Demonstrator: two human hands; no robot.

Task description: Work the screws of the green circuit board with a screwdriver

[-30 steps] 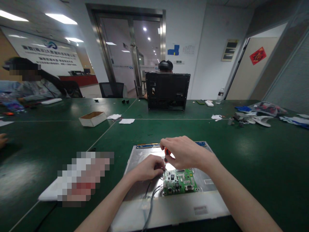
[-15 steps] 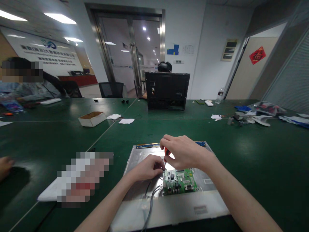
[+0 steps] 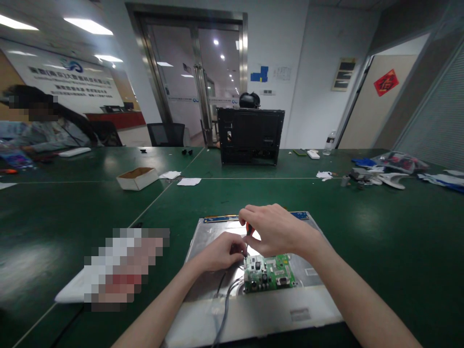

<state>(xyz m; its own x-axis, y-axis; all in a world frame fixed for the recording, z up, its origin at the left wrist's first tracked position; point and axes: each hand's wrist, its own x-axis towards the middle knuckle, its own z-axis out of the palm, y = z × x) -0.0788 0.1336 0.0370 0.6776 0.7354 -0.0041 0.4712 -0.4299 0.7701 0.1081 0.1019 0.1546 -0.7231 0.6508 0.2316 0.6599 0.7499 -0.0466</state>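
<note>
A green circuit board (image 3: 270, 273) lies on a silvery display panel (image 3: 261, 314) in front of me. My right hand (image 3: 273, 229) is closed round the red and black handle of a screwdriver (image 3: 249, 229), held upright over the board's upper left corner. Beside its tip, my left hand (image 3: 224, 251) has its fingers pinched together at that same corner; what they hold, if anything, is hidden. A grey cable (image 3: 226, 309) runs from the board's left side to the panel's near edge.
On the green table (image 3: 163, 203), a blurred-out white packet (image 3: 72, 287) lies left of the panel. Farther off are an open box (image 3: 137, 180), papers (image 3: 189, 181) and a black monitor back (image 3: 251, 136). A person (image 3: 47, 125) sits far left.
The screwdriver handle has turned slightly in my right hand, showing more black. The other person's hand at the left edge has gone from view. My left hand has hardly moved.
</note>
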